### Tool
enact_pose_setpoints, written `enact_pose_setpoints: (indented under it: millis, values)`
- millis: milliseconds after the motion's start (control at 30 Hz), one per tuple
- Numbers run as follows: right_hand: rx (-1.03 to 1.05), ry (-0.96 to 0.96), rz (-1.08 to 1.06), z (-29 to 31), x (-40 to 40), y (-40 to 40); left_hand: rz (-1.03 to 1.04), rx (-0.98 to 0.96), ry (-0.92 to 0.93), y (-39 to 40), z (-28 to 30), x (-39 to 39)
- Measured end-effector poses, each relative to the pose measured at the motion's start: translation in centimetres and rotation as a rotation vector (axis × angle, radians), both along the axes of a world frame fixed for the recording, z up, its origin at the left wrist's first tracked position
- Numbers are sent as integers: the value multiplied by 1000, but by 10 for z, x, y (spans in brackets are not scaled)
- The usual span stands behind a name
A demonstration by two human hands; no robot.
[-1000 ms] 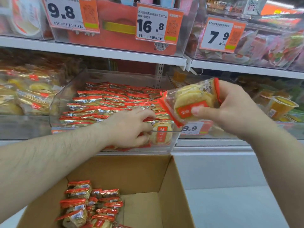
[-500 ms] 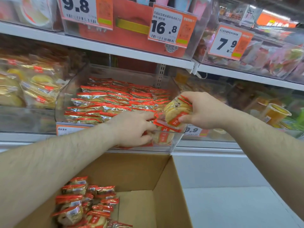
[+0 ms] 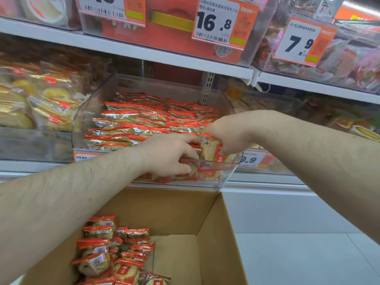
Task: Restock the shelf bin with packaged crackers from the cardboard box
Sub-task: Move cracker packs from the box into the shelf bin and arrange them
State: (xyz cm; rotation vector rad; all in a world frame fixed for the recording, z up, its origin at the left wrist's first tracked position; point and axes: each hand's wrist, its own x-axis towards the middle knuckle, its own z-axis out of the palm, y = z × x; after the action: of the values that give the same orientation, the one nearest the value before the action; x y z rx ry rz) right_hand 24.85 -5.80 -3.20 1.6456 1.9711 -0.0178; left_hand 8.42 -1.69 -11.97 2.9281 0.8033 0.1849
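Right hand (image 3: 226, 134) curled around one cracker pack (image 3: 211, 150) at front right corner of clear shelf bin (image 3: 230, 171), left hand (image 3: 170, 155) pinching packs at bin front, more packs in cardboard box (image 3: 216, 233) below.

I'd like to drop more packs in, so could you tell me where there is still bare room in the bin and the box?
The cardboard box has bare floor on its right, between the cracker packs and its right wall. In the shelf bin, rows fill most of it; both hands crowd the front right corner.
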Motion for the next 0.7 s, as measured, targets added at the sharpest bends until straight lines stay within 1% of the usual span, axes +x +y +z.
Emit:
enact_pose_setpoints:
  millis: [100, 200, 267, 300, 367, 400, 433, 567, 700]
  values:
    - [-109, 63, -83, -10, -1, 4, 24, -15, 4, -1, 0, 0]
    - [-68, 113, -139, -23, 1, -1, 30, 11, 7, -2, -1, 0]
    - [36, 73, -93, -26, 2, -12, 29, 15, -6, -3, 0, 0]
    - [126, 75, -49, -26, 2, -20, 28, 22, -9, -3, -1, 0]
    - [367, 145, 3, -25, 1, -37, 18, 52, -35, -3, -3, -1]
    - [461, 186, 16, -27, 1, -46, 9, 73, -59, -4, -5, -3]
    - [503, 210, 22, -31, 1, -53, -5, 96, -86, -4, -8, -4]
    - [466, 235, -7, -51, -1, -63, -56, 189, -187, -5, -15, -6]
    - [439, 323, -95, -51, -8, -61, -21, 140, -202, -4, -12, -7]
